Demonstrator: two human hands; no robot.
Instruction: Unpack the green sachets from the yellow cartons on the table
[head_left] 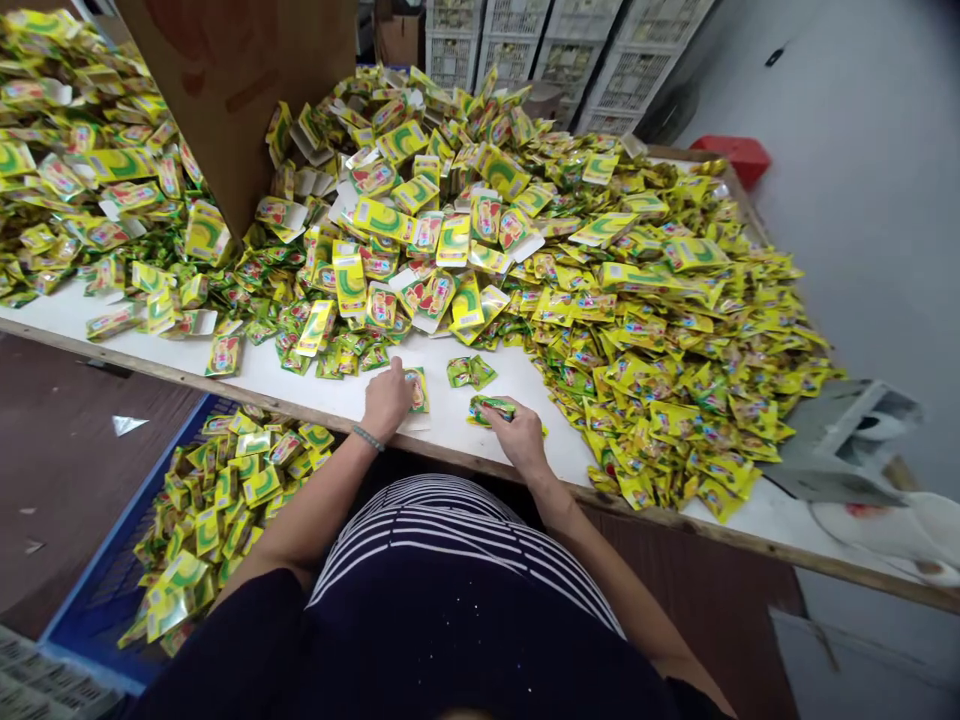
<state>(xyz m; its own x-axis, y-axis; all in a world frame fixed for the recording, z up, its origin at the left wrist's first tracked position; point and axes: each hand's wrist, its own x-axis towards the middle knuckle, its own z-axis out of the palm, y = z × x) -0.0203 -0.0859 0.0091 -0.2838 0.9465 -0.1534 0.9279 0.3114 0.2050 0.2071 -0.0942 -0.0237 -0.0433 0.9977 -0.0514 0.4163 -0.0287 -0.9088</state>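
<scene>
The small box is lying near the front edge of the white table, just right of the left hand and touching it. The right hand is resting farther off, to the box's right, with bare table showing between the 2. The box's long side is running roughly away from the body, and what looks like a white flap is pointing back toward the striped shirt. The green packet is lying crosswise to that, its long side running left to right — so its left end is facing the box.

The left hand is gripping the box along its left side; how the hidden fingers are sitting I cannot tell. The right hand is pinching the green packet between thumb and fingers, and a bit of yellow is peeking out beside it, too covered to make out.

The box is showing yellow and green printing with a red patch on its visible face. The packet is looking shiny and crinkled, mostly green. Beyond the hands, 2 loose packets are lying on the table — nearer the right hand than the left.
</scene>
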